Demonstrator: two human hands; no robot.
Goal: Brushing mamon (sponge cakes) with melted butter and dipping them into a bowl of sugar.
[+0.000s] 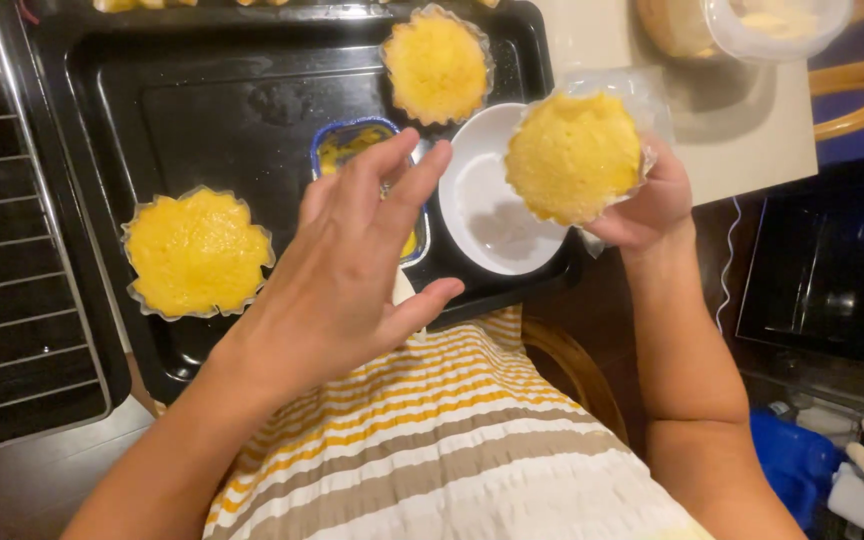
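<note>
Head view: right grip (pixel 642 195) cups a yellow cake (pixel 574 155); left grip (pixel 352 265), fingers spread, seemingly hovers beside it.

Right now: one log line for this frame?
right hand: holds yellow cake | left hand: open, over blue mould | white bowl empty on black tray

left hand (pixel 352 265) fingers spread, right hand (pixel 642 205) cupped

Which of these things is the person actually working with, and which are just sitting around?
In use:
right hand holding a yellow cake
left hand open over the black tray
white bowl

Lying about:
two other cakes on the tray
plastic tub
wire rack
</note>
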